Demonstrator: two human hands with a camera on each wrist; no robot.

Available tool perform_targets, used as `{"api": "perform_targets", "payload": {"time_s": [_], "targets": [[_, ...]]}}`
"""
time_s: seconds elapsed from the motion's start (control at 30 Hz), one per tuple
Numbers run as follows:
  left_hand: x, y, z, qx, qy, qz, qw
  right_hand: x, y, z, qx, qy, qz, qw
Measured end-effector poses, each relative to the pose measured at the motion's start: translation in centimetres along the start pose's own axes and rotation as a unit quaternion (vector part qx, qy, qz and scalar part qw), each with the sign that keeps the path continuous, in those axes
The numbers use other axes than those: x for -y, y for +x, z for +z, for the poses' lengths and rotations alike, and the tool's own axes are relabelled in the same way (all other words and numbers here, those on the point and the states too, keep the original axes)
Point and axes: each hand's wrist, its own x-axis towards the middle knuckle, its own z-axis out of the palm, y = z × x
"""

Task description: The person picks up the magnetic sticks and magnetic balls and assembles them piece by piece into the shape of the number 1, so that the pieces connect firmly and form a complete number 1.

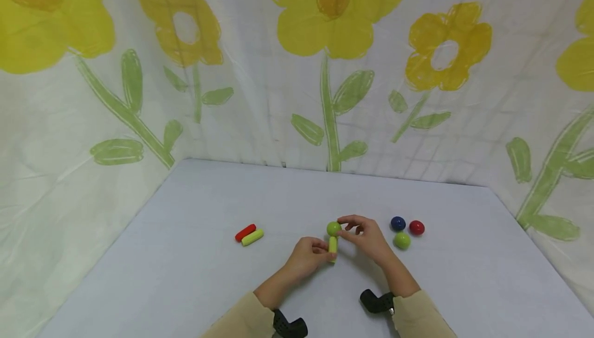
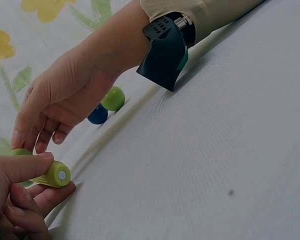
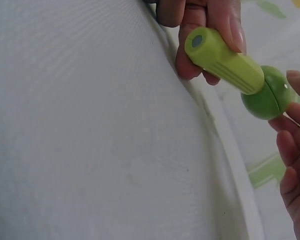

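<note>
My left hand [image 1: 307,258] pinches a short yellow-green rod [image 1: 332,245] between thumb and fingers. A small grey disc shows in the rod's free end [image 3: 197,41] in the right wrist view. Against the rod's far end sits a green ball [image 1: 333,228], touching it, with a thin seam [image 3: 271,95] around its middle. With thumb and fingertips on either side, my right hand [image 1: 367,237] holds that ball. In the left wrist view the rod [image 2: 59,174] hides most of the ball.
Right of my right hand lie a blue ball [image 1: 398,223], a red ball [image 1: 416,227] and another green ball [image 1: 401,240]. To the left, a red rod [image 1: 245,232] and a second yellow-green rod [image 1: 252,237] lie side by side on the white table [image 1: 162,276]. A flower-painted cloth [image 1: 250,121] hangs behind.
</note>
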Motion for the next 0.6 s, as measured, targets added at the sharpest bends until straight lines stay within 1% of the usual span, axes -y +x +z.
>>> {"api": "perform_targets", "payload": {"time_s": [0.13, 0.27, 0.47, 0.6], "targets": [[0.0, -0.1, 0.0, -0.001, -0.001, 0.002, 1.0000, 0.0, -0.1, -0.4, -0.015, 0.003, -0.006, 0.9999], [0.0, -0.1, 0.0, -0.003, 0.000, 0.004, 1.0000, -0.1, -0.4, -1.0, -0.022, 0.009, -0.013, 0.9996], [-0.2, -0.2, -0.1, -0.005, 0.002, 0.005, 1.0000, -0.2, -0.9, -2.1, -0.036, -0.010, 0.003, 0.9993], [-0.3, -0.2, 0.0, -0.009, 0.002, 0.008, 0.9999, 0.0, -1.4, -3.0, -0.039, -0.007, 0.020, 0.9990]]}}
